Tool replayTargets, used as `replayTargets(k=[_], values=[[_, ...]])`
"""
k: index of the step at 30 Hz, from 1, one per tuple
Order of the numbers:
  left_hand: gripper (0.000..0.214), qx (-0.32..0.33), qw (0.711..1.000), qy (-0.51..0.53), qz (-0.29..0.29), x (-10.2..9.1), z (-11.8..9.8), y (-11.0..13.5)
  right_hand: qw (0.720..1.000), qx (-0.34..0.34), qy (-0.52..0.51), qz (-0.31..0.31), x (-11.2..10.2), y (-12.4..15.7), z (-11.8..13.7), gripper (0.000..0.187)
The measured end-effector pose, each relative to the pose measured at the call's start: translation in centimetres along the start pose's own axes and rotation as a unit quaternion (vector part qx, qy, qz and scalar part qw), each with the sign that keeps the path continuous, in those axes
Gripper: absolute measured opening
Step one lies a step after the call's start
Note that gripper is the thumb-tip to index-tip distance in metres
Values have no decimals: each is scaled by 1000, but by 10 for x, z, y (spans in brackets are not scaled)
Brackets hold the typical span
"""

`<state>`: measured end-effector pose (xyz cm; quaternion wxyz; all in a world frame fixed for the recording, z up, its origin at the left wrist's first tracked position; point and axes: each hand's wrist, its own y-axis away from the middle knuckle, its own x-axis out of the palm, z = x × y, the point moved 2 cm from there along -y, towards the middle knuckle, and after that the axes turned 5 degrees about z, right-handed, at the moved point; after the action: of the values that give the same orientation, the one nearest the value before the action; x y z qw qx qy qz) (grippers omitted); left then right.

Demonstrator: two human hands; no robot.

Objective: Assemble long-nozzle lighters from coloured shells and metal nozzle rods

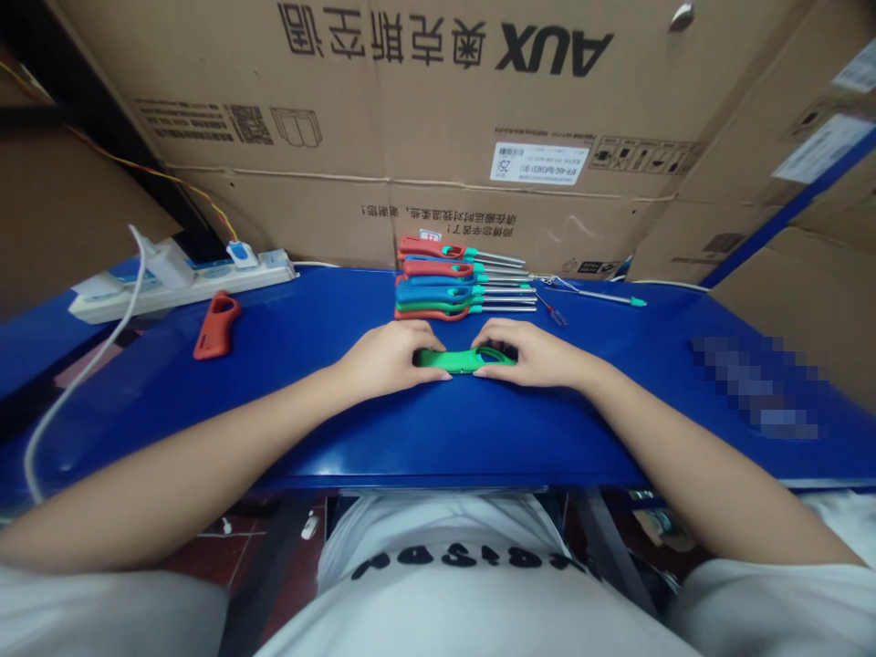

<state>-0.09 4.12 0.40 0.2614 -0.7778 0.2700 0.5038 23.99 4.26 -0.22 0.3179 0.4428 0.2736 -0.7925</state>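
A green plastic lighter handle (460,359) lies flat on the blue table (438,438) between both hands. My left hand (391,358) grips its left end with curled fingers. My right hand (530,354) pinches its right end, the thumb pressed on top. Just behind them lies a stack of several long-nosed lighters (452,290) with red, blue and green handles and metal tubes pointing right.
A lone red handle (216,324) lies at the left. A white power strip (184,283) with plugs and a white cable sits at the back left. A thin metal rod with a teal tip (602,296) lies at the back right. Cardboard boxes (438,119) wall off the rear.
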Motion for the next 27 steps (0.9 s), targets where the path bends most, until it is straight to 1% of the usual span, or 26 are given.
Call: replayTargets(k=[5,9,13,16,20,23,27], values=[[35,-5,1000,2,5,-1,-1,0,1000,-5,4,4,-2,1,3,31],[32,-9,1000,-1,6,0,-1,0,1000,0,12,9,0,0,2,33],[33,-9,1000,-3,1,1,-1,0,1000,8,11,-1,3,-1,2,34],[29,10,999,-49,9,3,-4,2,999,21,43,8,3,-1,5,36],[25,38,988,-146,28,4,-7,3,990,18,134,38,1,0,10,33],[25,68,986,-153,8,4,-6,3,985,-6,166,45,-2,2,13,27],[37,112,986,-120,-40,2,-9,4,977,-28,208,33,-5,4,15,35]])
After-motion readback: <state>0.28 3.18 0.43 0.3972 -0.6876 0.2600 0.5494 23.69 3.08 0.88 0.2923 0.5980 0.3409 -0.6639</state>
